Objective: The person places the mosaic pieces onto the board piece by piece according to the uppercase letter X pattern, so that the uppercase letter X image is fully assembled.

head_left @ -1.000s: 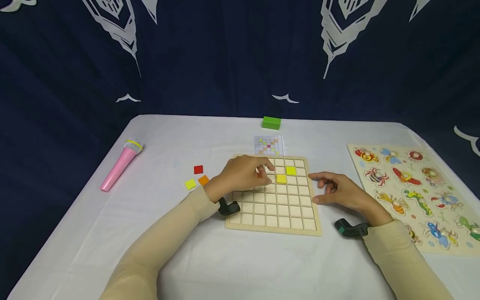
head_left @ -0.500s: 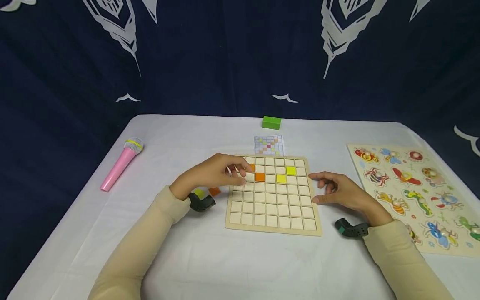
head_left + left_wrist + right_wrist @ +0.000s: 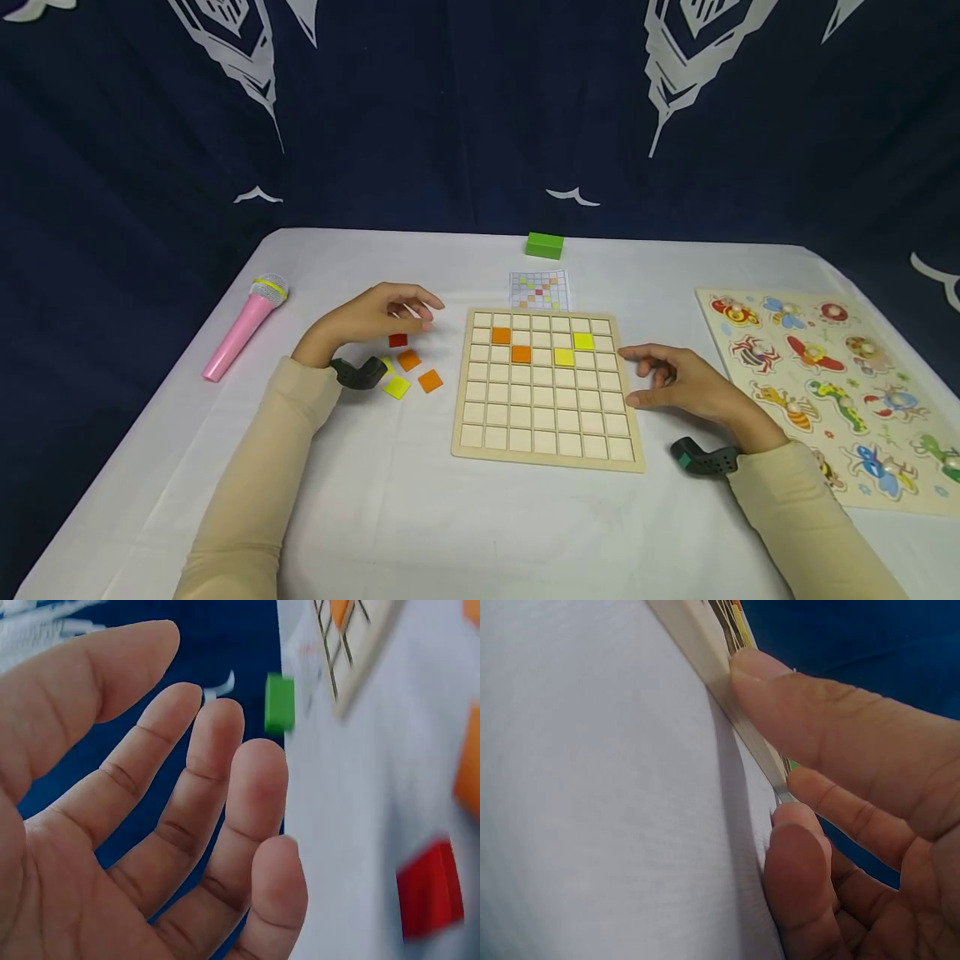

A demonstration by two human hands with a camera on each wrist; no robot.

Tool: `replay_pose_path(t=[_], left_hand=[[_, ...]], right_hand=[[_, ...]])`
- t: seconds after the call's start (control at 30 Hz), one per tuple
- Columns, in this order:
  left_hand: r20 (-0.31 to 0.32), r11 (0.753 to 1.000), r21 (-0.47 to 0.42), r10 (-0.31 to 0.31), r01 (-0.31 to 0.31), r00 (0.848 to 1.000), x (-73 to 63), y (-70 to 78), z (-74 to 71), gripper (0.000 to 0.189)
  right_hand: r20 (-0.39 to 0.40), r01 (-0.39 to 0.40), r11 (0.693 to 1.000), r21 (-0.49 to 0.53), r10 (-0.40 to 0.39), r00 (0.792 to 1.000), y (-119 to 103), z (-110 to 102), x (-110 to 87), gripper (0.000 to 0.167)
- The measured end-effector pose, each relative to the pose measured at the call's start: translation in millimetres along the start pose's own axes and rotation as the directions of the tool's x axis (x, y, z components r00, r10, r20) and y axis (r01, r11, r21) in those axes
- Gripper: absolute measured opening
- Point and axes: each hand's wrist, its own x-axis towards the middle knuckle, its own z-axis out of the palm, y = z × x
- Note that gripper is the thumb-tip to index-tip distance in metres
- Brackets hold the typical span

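My left hand [image 3: 371, 315] hovers left of the wooden grid board [image 3: 521, 417], close over a red square tile [image 3: 398, 341]. In the left wrist view its fingers are spread and slightly bent, with nothing between them. Just nearer lie an orange tile [image 3: 408, 360], another orange tile [image 3: 430, 381] and a yellow-green tile [image 3: 397, 387]; one more yellow-green tile is partly hidden by the wrist strap. On the board sit two orange tiles [image 3: 501, 336] and two yellow tiles [image 3: 583, 341]. My right hand [image 3: 686, 383] touches the board's right edge with thumb and forefinger.
A printed pattern card [image 3: 539, 290] lies behind the board, with a green block [image 3: 543, 246] farther back. At the left is a pink toy microphone [image 3: 247, 325]. An insect puzzle board [image 3: 825, 375] lies at the right, beside the right forearm.
My left hand has drawn back leftward from over the board to the loose tiles. Two orange tiles now show in the grid, uncovered by its withdrawal. My right hand has stayed put.
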Motion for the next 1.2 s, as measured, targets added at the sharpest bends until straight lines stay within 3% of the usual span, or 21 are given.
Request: replay_pose_path(t=[0.2,0.33,0.57,0.87,1.1,1.2], left_hand=[[-0.077,0.995,-0.020,-0.096,0.095,0.992,-6.2,-23.1,-11.7,0.039],[-0.091,0.986,-0.037,-0.163,0.160,0.982,-9.1,-34.3,-14.7,0.039],[-0.057,0.985,-0.001,-0.171,0.172,0.984,-12.5,-48.9,-17.1,0.044],[-0.006,0.982,0.037,-0.186,0.186,0.983,-12.7,-52.7,-13.0,0.053],[-0.044,0.946,0.113,-0.301,0.304,0.953,-11.4,-48.8,-9.2,0.042],[-0.062,0.935,0.134,-0.324,0.329,0.944,-11.3,-46.6,-8.2,0.037]], right_hand=[[0.000,0.001,1.000,0.003,-0.001,1.000,-1,0,-0.2,0.069],[0.001,-0.003,1.000,0.004,0.003,1.000,0,0,-0.2,0.070],[0.000,0.003,1.000,0.008,-0.003,1.000,0,0,-0.2,0.069],[-0.002,0.006,1.000,-0.003,-0.006,1.000,0,0,-0.3,0.070],[-0.003,0.015,1.000,-0.009,-0.015,1.000,0,0,-0.2,0.070],[-0.004,0.017,1.000,-0.010,-0.017,1.000,1,0,0.0,0.070]])
